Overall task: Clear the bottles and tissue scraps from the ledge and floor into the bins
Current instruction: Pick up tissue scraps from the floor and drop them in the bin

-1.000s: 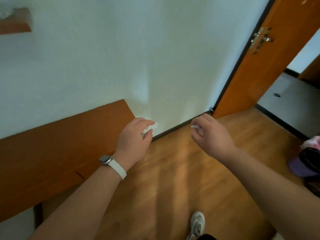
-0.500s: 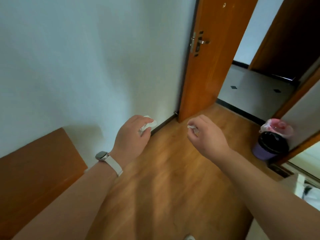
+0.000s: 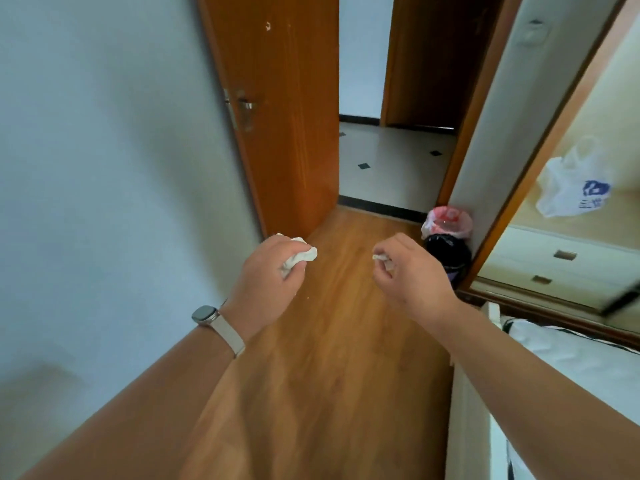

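My left hand (image 3: 268, 277), with a watch on its wrist, is closed on a crumpled white tissue wad (image 3: 300, 255) that sticks out past the fingers. My right hand (image 3: 410, 271) pinches a small white tissue scrap (image 3: 380, 257) between thumb and fingers. Both hands are held out at waist height over the wooden floor (image 3: 332, 358). Ahead on the right, against the wall, stand two bins: a dark bin with a black liner (image 3: 450, 252) and behind it a bin with a pink-and-white liner (image 3: 447, 221). My right hand partly hides the dark bin.
An orange wooden door (image 3: 284, 126) stands open on the left, leading to a tiled hallway (image 3: 391, 168). A white wall runs along the left. On the right are a wood-framed mirror or cabinet (image 3: 561, 209), a white plastic bag (image 3: 575, 188) and white bedding (image 3: 571, 368).
My view has swung right, from the wooden ledge toward the doorway, and the bins have come into sight ahead. Both hands keep hold of their tissue pieces.
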Tool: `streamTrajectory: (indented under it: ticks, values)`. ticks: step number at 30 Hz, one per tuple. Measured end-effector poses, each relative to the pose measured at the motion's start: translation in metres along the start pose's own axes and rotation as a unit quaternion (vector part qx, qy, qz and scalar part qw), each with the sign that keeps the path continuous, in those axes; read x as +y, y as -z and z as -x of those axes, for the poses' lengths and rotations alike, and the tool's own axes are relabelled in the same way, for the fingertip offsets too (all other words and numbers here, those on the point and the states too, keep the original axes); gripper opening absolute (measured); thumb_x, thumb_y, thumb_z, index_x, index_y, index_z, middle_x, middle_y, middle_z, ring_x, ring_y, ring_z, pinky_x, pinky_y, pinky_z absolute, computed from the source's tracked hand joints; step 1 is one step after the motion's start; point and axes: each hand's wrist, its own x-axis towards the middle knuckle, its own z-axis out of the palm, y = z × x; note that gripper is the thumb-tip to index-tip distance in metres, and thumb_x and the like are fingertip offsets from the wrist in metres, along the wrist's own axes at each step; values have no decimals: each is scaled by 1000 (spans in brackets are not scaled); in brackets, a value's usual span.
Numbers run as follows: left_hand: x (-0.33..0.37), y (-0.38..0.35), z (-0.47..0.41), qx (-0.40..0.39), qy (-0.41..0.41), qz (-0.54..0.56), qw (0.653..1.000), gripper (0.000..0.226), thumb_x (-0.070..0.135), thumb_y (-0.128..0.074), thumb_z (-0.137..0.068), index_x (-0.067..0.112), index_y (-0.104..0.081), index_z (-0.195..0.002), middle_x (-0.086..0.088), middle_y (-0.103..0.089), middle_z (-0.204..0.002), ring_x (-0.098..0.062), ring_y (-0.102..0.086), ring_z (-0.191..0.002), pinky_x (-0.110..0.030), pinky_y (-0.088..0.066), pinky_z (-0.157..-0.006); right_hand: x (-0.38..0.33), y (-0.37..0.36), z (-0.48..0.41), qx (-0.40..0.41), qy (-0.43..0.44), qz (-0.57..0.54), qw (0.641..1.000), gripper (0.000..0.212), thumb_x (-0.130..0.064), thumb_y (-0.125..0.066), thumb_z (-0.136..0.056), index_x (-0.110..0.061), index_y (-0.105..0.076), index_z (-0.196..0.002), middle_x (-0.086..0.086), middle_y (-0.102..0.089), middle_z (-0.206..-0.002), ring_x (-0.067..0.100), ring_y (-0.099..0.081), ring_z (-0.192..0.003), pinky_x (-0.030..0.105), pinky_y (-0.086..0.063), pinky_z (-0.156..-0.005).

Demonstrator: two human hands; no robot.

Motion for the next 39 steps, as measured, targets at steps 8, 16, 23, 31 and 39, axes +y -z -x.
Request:
streamTrajectory:
  ticks: [8, 16, 23, 31, 39]
  values:
    - [3, -74, -77, -84, -41, 24, 995, 24, 21, -61, -92, 22, -68, -115, 4, -65, -118, -15, -58, -110, -4, -33, -94, 77, 13, -18, 23, -108, 18, 994, 27, -28, -61, -93, -28, -59, -120, -12, -57, -116, 4, -54, -89, 9, -38, -81]
    - [-22, -149, -167, -155, -80, 65, 982, 23, 20, -59, -93, 23, -68, -114, 9, -63, -116, -2, -51, -108, 3, -32, -86, 139, 2, -78, 86, -175, 62, 979, 25, -23, -64, -91, -23, -63, -116, -7, -61, -111, 4, -52, -82, 20, -50, -74]
    - [-68, -194, -282, -190, -82, 92, 974, 23, 20, -58, -93, 23, -68, -114, 11, -62, -115, -3, -53, -105, 4, -31, -81, 174, -17, -178, 86, -197, 92, 972, 23, -21, -65, -89, -17, -65, -112, -3, -63, -104, 11, -58, -79, 24, -52, -67]
    - [-108, -241, -388, -216, -120, 108, 963, 23, 22, -61, -93, 20, -66, -115, 5, -63, -119, -7, -54, -106, -2, -33, -82, 209, -30, -283, 112, -185, 123, 969, 19, -14, -66, -87, -12, -67, -106, 1, -64, -98, 12, -57, -72, 21, -46, -59]
    - [-96, -304, -456, -252, -137, 111, 951, 24, 25, -61, -93, 24, -65, -116, 8, -60, -121, -2, -48, -101, -3, -35, -79, 272, -21, -320, 132, -214, 138, 958, 17, -14, -63, -87, -11, -66, -103, 1, -63, -96, 15, -57, -71, 24, -47, -55]
